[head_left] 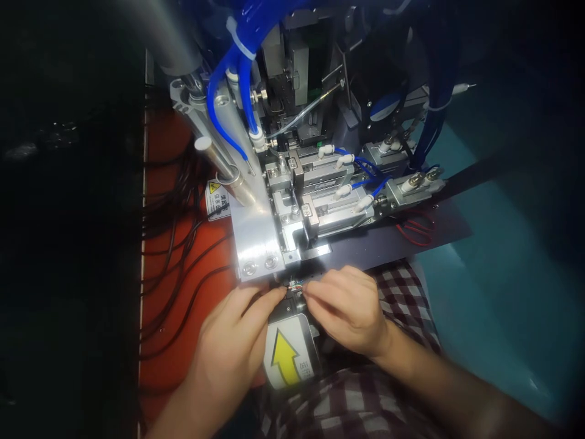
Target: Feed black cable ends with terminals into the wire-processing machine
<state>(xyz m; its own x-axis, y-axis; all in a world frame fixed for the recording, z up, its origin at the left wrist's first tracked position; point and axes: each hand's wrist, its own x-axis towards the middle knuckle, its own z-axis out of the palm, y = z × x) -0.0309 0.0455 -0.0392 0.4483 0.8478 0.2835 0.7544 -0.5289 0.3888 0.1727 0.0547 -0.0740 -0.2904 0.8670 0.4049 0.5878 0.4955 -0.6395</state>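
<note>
"When you look down, what's being worked on?"
"One small bunch of thin coloured wires point(297, 285), between the fingertips; too tiny to count."
"And the fingers?"
"The right hand point(351, 310), at four o'clock from it, pinches it, thumb against finger. The left hand point(233, 332), at eight, has its fingertips nearly together; I can't tell its grip."
"Counts?"
"Four white elbow fittings point(364, 203) at one o'clock, two bolts point(249, 268) at ten, one yellow arrow point(284, 358) at six."
</note>
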